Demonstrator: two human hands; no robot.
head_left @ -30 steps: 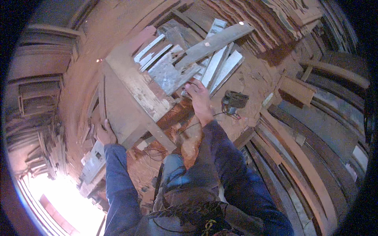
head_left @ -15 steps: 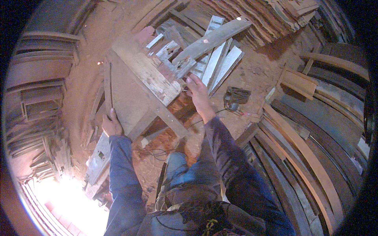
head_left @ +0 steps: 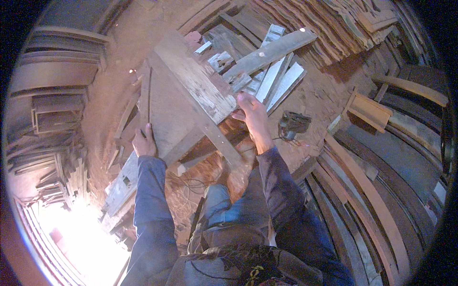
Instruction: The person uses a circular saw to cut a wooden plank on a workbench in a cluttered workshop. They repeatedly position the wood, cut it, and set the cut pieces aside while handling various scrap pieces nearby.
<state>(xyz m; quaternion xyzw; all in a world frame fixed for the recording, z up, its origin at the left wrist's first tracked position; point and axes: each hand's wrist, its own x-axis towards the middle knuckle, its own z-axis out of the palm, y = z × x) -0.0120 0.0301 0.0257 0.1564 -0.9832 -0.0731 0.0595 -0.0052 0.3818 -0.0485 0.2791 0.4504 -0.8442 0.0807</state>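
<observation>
A large flat wooden panel framed with boards (head_left: pixel 174 102) is tilted in front of me. A pale, weathered board (head_left: pixel 202 88) runs along its far right side, and a narrow brace (head_left: pixel 222 145) sticks out toward my knees. My left hand (head_left: pixel 144 141) closes on the panel's left edge with the thumb raised. Farther right, my right hand (head_left: pixel 253 114) has its fingers bent around the near end of the weathered board; part of the grip is hidden.
Beyond the panel lies a heap of scrap boards (head_left: pixel 269 55). A dark power tool (head_left: pixel 293 124) with a cord rests on the dusty ground to the right. Curved timbers (head_left: pixel 367 190) fill the right side, and stacked planks (head_left: pixel 329 28) stand at the back. Lumber (head_left: pixel 62 71) lines the left.
The whole view has shifted slightly, so the scene sits farther right. Both hands stay at the panel; my right fingers have drawn in closer around the weathered board's end.
</observation>
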